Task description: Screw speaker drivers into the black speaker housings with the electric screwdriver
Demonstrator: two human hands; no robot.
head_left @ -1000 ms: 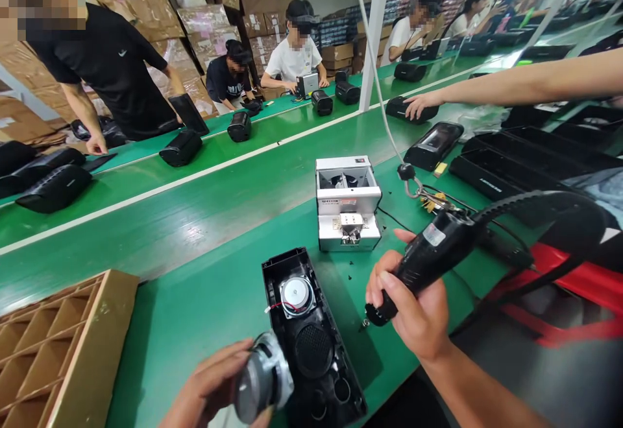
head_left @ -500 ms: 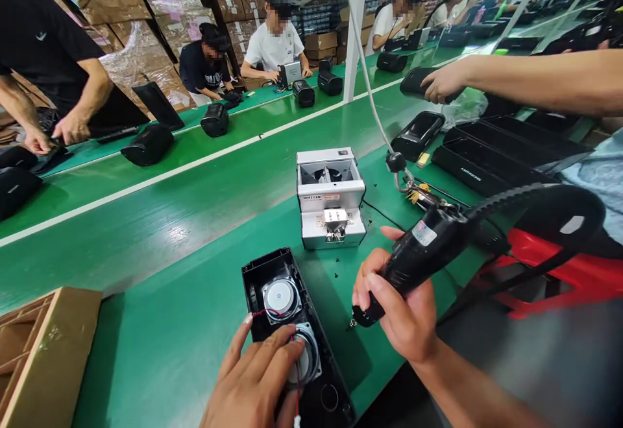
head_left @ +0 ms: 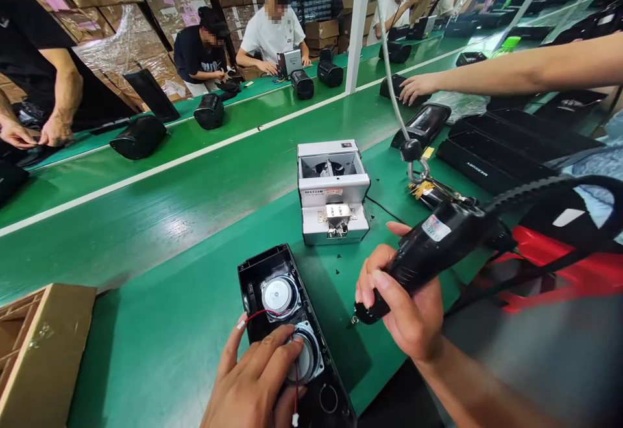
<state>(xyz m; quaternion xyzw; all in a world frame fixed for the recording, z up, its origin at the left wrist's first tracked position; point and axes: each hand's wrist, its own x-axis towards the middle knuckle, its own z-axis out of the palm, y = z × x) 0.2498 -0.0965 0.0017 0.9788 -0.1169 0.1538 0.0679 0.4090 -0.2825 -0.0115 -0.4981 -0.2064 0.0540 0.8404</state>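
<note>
A black speaker housing (head_left: 328,376) lies on the green bench with two round drivers inside, the upper one (head_left: 279,296) uncovered. My left hand (head_left: 263,376) is spread over the housing's left side, its fingertips on the lower driver (head_left: 306,355). Thin red wires run by its fingers, one ending in a white connector (head_left: 295,419). Wrapped in my right hand (head_left: 406,305) is a black electric screwdriver (head_left: 418,256), its tip pointing down-left beside the housing. A silver screw feeder (head_left: 333,194) stands behind the housing.
Loose screws (head_left: 337,271) lie near the feeder. A cardboard box (head_left: 53,350) sits at the left, black speakers (head_left: 487,149) at the right. Another person's arm (head_left: 511,68) reaches in from the right. A cable (head_left: 389,71) hangs by a white post (head_left: 359,26). People work across the green line.
The other person's hand at the right has moved left and down with a black speaker, its fingers now spread. The view has shifted slightly. My hands keep nearly the same pose.
</note>
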